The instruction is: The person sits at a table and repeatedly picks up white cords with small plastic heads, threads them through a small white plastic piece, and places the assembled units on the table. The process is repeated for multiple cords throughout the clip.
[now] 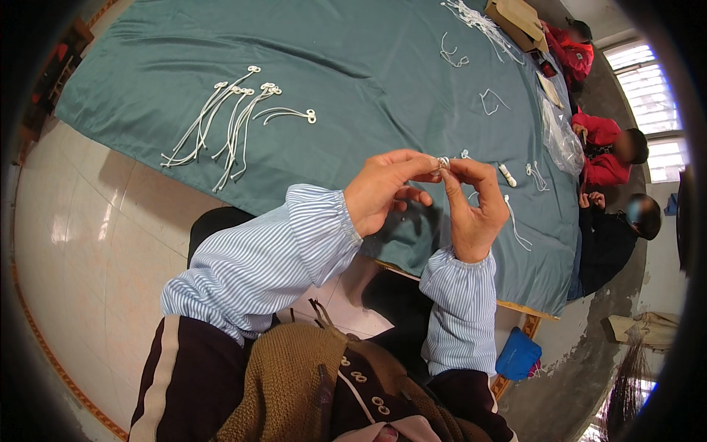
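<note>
Above the near edge of the cloth, my left hand (372,193) and my right hand (475,217) meet, thumbs and fingertips pinched together on a small white knotted cord (443,163). The fingers hide most of this cord. The lower fingers of my left hand curl loosely beneath. On the green cloth (346,44) to the left lie several white cords with looped knots (271,88), their tails toward me. One more knotted cord (311,116) rests a little apart, beside them. Right of my hands are a short white roll (507,175) and another knotted cord (532,169).
A bundle of white cords (482,26) lies at the far right beside a cardboard box (518,20). Nearer are a clear plastic bag (560,136) and loose cords. Several people sit along the right edge. A blue bag (518,355) is on the floor.
</note>
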Motion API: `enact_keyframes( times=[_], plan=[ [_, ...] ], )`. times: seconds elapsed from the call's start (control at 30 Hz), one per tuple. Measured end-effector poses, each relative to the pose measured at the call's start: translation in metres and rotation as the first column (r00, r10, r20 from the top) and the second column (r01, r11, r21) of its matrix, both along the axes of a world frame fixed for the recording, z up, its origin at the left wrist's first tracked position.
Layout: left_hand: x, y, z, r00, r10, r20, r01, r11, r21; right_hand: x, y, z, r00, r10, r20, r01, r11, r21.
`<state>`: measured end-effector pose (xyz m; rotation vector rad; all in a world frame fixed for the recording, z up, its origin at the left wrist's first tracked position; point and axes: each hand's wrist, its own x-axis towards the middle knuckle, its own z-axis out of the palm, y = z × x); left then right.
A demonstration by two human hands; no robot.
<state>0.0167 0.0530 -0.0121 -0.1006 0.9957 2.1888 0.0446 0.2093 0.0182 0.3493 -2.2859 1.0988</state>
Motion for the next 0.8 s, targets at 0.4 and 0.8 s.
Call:
enact_keyframes(
  times=[0.4, 0.8],
  plan=[
    [-0.002, 0.009, -0.006, 0.915, 0.143, -0.378, -0.194, 0.976, -0.101, -0.002, 0.016, 0.009, 0.901, 0.299, 0.314, 0.009, 0.712, -0.703],
    [-0.002, 0.012, -0.008, 0.778, 0.085, -0.623, -0.289, 0.928, -0.234, 0.004, 0.012, 0.012, 0.949, 0.203, 0.242, -0.047, 0.848, -0.528]
  ],
)
